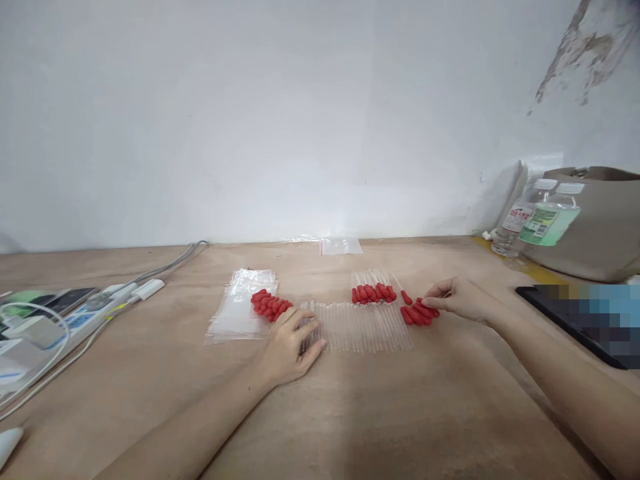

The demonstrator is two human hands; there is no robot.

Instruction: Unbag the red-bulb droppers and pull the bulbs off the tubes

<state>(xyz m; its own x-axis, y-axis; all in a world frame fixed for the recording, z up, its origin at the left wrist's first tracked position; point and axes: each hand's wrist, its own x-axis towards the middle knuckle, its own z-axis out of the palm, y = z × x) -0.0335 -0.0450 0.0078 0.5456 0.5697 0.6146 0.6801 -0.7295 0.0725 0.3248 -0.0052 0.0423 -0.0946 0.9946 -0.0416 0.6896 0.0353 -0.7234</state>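
In the head view, my left hand [290, 343] rests at the left end of a row of clear thin dropper tubes [360, 327], fingers curved and apart, touching the tubes. With thumb and fingertips, my right hand [457, 300] pinches a red rubber bulb [430, 307] at the edge of a small heap of red bulbs [415, 317]. Behind the row lie several tubes with red bulbs [373, 293] on their ends. Another cluster of red bulbs [270, 305] sits beside my left hand, partly over a stack of clear plastic bags [235, 313].
A single zip bag [343, 247] lies near the wall. On the left are a power strip [75, 323] with chargers and cables. To the right stand two bottles [553, 213], a grey-beige bag [595, 227] and a dark-edged device with a blurred screen [585, 323].
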